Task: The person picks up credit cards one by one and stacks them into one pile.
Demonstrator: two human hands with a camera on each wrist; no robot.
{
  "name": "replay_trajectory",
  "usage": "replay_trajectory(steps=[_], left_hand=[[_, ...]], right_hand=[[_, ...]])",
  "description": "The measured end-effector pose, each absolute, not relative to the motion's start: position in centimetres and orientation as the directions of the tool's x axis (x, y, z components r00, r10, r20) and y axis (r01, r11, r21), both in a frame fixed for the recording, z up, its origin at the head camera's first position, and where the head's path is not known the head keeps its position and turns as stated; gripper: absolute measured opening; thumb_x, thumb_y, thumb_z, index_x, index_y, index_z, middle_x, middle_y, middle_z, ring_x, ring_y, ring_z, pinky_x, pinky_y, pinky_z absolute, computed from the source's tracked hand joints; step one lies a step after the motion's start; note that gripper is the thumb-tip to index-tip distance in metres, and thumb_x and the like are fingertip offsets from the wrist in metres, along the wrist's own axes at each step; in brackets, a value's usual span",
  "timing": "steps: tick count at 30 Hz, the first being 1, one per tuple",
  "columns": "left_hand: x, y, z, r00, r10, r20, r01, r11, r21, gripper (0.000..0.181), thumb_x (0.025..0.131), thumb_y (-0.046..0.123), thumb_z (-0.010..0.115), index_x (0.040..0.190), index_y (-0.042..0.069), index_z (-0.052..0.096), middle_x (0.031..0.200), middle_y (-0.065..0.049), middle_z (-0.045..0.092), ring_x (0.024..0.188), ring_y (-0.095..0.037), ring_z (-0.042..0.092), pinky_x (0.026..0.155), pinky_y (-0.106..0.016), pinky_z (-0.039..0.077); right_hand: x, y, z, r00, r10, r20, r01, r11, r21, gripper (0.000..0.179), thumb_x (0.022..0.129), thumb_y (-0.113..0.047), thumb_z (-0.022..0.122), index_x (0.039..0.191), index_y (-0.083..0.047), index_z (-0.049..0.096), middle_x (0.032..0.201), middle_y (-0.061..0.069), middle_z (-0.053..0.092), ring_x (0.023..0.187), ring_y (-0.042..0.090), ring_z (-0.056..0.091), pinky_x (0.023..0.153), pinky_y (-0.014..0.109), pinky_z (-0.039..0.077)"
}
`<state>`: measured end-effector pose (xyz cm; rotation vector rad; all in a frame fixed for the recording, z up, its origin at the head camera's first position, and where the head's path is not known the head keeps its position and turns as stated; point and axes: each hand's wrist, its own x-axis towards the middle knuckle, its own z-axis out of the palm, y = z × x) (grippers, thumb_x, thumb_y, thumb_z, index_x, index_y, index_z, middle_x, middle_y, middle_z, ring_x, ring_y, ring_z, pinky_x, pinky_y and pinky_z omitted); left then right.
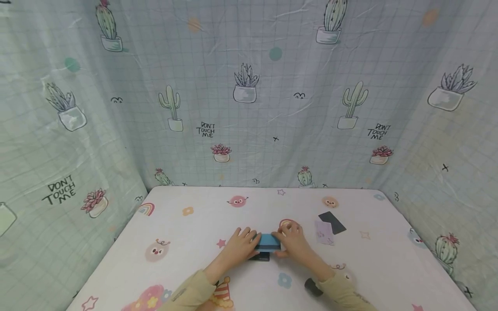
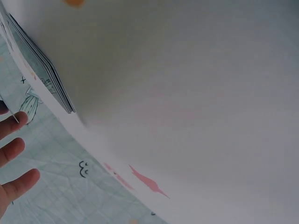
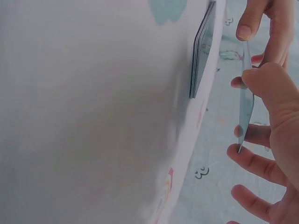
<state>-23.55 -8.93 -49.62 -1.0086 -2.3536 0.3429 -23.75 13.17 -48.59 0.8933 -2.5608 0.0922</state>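
Note:
A blue card with a dark stripe (image 1: 267, 242) is held up between both hands over the table. My left hand (image 1: 241, 248) pinches its left end, and my right hand (image 1: 295, 245) pinches the right end. Seen edge-on in the right wrist view, the thin card (image 3: 246, 100) lies between the right thumb and fingers. Below it, a neat stack of dark cards (image 1: 262, 256) rests on the table; its layered edges (image 2: 46, 63) show in the left wrist view. There, several left fingers (image 2: 21, 182) appear at the border, spread apart.
Right of the hands lie a pale purple card (image 1: 324, 233) and a black card (image 1: 336, 224), partly overlapping. A small black object (image 1: 313, 287) sits by the right forearm. The white patterned table (image 1: 186, 233) ends at a cactus-print curtain (image 1: 272, 112) behind.

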Motion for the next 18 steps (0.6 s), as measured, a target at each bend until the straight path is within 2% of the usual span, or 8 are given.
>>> replay_trajectory(steps=[11,18], left_hand=[[-22.7,-10.3,-49.7,-0.552,0.725,0.412,0.584,0.689,-0.429,0.047,0.083,0.049,0.052,0.117,0.018,0.056,0.106,0.003,0.058,0.095,-0.015,0.050,0.077,-0.033,0.042],[-22.4,-11.1,-49.6,-0.563,0.729,0.390,0.618,0.684,-0.386,0.048,0.083,0.048,0.053,0.119,0.017,0.055,0.108,0.003,0.058,0.096,-0.016,0.049,0.078,-0.035,0.042]], right_hand=[[-23.7,12.3,-48.9,-0.677,-0.610,0.412,-0.628,0.771,0.108,0.053,0.065,-0.050,0.068,0.107,-0.018,0.060,0.094,-0.002,0.054,0.089,0.023,0.044,0.071,0.042,0.037],[-23.6,11.6,-49.0,-0.663,-0.622,0.417,-0.638,0.761,0.121,0.052,0.066,-0.051,0.067,0.106,-0.018,0.061,0.093,-0.002,0.053,0.085,0.023,0.043,0.071,0.044,0.038]])
